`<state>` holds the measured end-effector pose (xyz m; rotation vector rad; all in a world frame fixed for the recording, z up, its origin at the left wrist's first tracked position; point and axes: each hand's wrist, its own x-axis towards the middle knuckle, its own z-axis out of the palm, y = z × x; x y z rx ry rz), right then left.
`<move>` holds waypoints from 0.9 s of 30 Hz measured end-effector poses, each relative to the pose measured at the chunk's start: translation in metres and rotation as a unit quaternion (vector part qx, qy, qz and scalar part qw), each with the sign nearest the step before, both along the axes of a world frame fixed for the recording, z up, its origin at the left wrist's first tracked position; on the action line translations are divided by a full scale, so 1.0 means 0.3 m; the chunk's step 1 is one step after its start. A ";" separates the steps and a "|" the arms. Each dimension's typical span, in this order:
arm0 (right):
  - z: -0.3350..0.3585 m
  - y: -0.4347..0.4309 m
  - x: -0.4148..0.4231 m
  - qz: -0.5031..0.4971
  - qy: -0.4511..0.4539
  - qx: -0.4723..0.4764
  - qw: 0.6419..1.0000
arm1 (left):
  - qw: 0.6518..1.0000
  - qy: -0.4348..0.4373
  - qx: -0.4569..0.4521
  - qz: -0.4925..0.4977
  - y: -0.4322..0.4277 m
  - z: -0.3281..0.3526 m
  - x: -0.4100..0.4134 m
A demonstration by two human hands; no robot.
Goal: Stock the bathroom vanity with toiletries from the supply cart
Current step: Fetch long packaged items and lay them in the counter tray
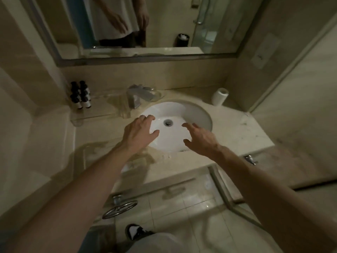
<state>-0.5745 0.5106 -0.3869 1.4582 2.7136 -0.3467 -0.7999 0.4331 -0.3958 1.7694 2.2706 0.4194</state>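
Marble bench below: we are hovering left hand and right hand over the sink, fingers wide, empty. Toiletry bottles are standing back-left; we are probably needing to fetch more.

- Both hands hover over the white sink at frame centre, fingers spread and holding nothing: left hand, right hand.
- Small dark bottles stand clustered at the left on the vanity counter.
- A toilet paper roll stands at upper right, below the mirror.
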 end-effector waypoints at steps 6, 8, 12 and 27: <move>0.081 -0.125 0.488 -0.107 0.038 0.028 0.993 | 0.995 0.017 0.031 -0.090 0.014 0.110 0.418; 0.118 -0.207 0.685 -0.150 0.050 0.048 0.986 | 0.989 0.030 0.041 -0.136 -0.008 0.157 0.602; 0.193 -0.391 1.084 -0.261 0.089 0.072 0.958 | 0.972 0.031 0.080 -0.219 -0.061 0.263 0.997; 0.407 -1.453 2.292 -0.651 0.111 0.180 0.729 | 0.749 0.066 0.203 -0.627 -0.539 0.519 2.515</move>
